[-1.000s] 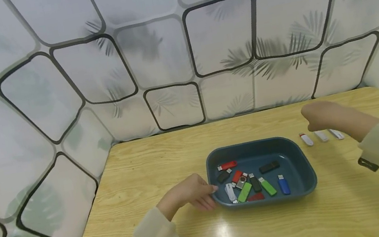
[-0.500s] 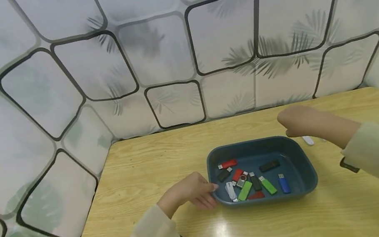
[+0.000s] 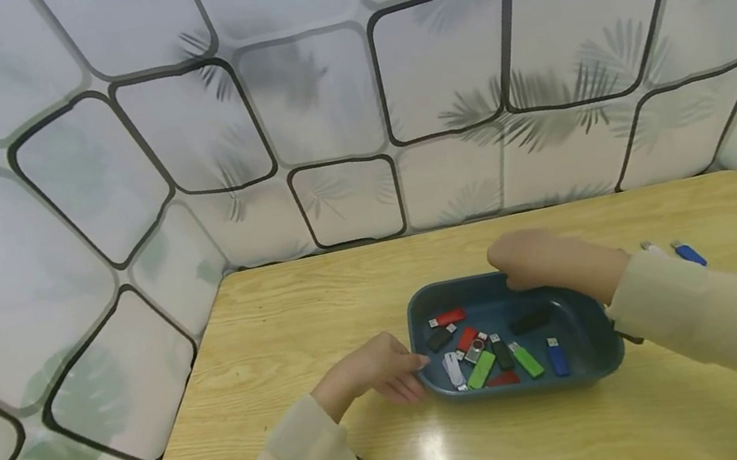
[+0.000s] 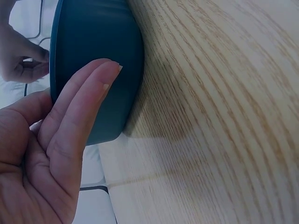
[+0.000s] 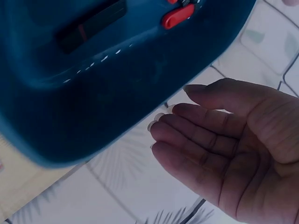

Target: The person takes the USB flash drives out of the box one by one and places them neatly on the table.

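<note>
A dark blue plastic bin (image 3: 580, 320) stands on the table with several USB sticks inside. Among them are a red (image 3: 449, 317), a white (image 3: 454, 371), a green (image 3: 526, 358), a blue (image 3: 557, 358) and a black USB stick (image 5: 88, 28). My left hand (image 3: 377, 370) holds the bin's left wall, thumb over the rim, fingers (image 4: 77, 109) flat against the outside. My right hand (image 3: 538, 258) is over the far rim; the right wrist view shows its palm bare and its fingers (image 5: 187, 151) loosely bent, pointing at the rim.
Right of the bin, partly behind my right sleeve (image 3: 710, 318), a blue USB stick (image 3: 689, 253) and a white one (image 3: 650, 246) lie on the wooden table (image 3: 281, 319). A patterned wall covering (image 3: 324, 106) rises behind the table's far edge.
My right hand has moved left, from above the USB sticks on the table to the bin's far rim. A blue stick at the right has come into sight. My left hand stays on the bin.
</note>
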The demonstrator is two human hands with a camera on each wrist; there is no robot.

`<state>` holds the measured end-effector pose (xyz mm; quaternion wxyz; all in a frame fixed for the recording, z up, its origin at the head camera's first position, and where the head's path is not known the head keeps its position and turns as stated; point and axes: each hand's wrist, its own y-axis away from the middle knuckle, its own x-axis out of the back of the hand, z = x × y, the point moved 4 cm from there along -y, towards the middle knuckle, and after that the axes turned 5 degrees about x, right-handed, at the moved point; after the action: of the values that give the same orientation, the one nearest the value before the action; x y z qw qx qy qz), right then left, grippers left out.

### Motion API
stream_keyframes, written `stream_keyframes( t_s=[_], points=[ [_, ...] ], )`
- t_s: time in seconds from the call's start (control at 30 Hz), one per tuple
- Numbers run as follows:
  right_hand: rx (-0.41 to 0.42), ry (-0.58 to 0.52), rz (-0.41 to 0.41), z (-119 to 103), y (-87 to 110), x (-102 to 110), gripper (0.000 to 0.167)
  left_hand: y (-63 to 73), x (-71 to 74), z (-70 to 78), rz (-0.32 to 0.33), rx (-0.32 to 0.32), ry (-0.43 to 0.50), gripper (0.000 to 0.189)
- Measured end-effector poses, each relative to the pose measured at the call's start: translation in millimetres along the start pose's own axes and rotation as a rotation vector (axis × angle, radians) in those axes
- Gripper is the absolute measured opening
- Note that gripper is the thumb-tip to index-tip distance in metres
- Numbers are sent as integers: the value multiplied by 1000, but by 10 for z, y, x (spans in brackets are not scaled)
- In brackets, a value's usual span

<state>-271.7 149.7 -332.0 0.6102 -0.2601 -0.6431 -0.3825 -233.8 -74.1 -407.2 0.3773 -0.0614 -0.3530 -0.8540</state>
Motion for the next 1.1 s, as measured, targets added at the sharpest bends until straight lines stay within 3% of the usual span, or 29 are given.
stream_keyframes(
  t_s=[0.53,0.8,1.1],
  points=[
    [75,52,-119,-370,-344,-171,12,-35,-5,-8,-3,-15,5,29],
    [118,-11,-155,-551,-474,-377,16,-23,-4,-16,-8,-21,-2,31],
    [164,62,-92,-670,-634,-513,25,-18,3,-16,-20,-21,-26,31]
  ],
)
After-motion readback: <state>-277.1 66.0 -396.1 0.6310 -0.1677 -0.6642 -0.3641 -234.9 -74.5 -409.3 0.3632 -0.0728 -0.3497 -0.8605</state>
